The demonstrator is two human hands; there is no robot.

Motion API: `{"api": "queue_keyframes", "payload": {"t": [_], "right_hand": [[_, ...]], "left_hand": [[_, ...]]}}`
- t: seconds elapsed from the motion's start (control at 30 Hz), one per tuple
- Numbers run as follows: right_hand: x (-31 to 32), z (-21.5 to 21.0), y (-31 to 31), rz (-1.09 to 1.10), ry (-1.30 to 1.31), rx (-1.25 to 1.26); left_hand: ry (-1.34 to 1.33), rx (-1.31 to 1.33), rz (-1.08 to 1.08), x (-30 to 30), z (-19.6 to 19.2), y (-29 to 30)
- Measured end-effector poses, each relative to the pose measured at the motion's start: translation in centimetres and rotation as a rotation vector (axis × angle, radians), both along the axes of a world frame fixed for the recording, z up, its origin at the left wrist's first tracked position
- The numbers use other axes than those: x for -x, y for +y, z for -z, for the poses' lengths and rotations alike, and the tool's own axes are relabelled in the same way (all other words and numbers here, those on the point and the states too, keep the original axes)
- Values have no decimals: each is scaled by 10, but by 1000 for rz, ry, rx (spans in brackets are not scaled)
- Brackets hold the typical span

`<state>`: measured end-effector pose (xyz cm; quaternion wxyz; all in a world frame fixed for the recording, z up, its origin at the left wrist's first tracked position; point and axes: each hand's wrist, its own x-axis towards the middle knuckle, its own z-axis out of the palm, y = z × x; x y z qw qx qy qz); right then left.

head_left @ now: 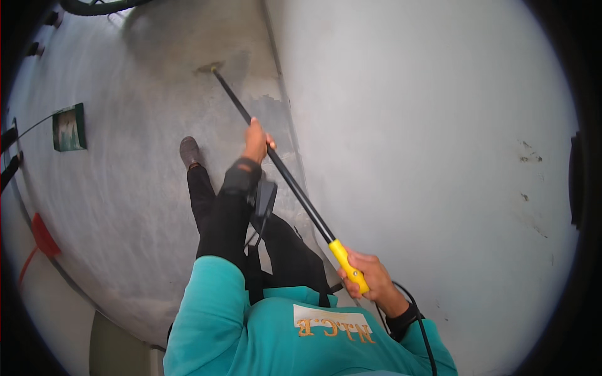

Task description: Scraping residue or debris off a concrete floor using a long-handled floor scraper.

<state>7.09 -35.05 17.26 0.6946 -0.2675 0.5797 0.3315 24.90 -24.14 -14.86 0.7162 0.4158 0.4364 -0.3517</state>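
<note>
A broom (301, 196) with a long black pole and a yellow grip slants across the view. Its small brownish head (211, 66) rests on the grey floor, too blurred to show its bristles. My left hand (254, 141) is closed round the black pole partway down. Lower right, the fingers of my right hand (371, 276) wrap the yellow grip (349, 266) at the pole's upper end, close to my body. A darker, damp-looking patch (235, 66) marks the floor beside the broom head.
A pale wall (439, 156) with scuffs rises close on my right. To the left lies a green dustpan (79, 125) with a thin handle. Farther back on that side is a red flat-bladed object (45, 235). Part of a black tyre (100, 7) shows at the top.
</note>
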Motion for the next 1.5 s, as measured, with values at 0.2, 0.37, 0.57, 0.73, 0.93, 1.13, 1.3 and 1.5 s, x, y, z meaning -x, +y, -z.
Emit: {"api": "queue_keyframes", "payload": {"t": [0.2,0.37,0.57,0.73,0.93,1.13,1.3,1.5], "right_hand": [[23,-22,-9,12,27,29],[-4,-20,-5,3,-11,11],[-16,-27,-8,75,6,-36],[-18,-34,-2,0,51,-25],[-47,-13,-8,69,57,-57],[-20,-28,9,77,92,-42],[-61,0,26,116,-39,-88],[-1,-34,29,78,61,27]], "left_hand": [[118,-49,29,47,-8,-16],[138,-37,-57,-1,-13,-13],[38,74,-26,3,-11,-11],[175,-44,58,5,-28,-4],[184,18,-137,-39,-11,-14],[184,-69,16,-7,-28,13],[-261,-81,252,-70,9,19],[152,-296,259,0,-37,0]]}}
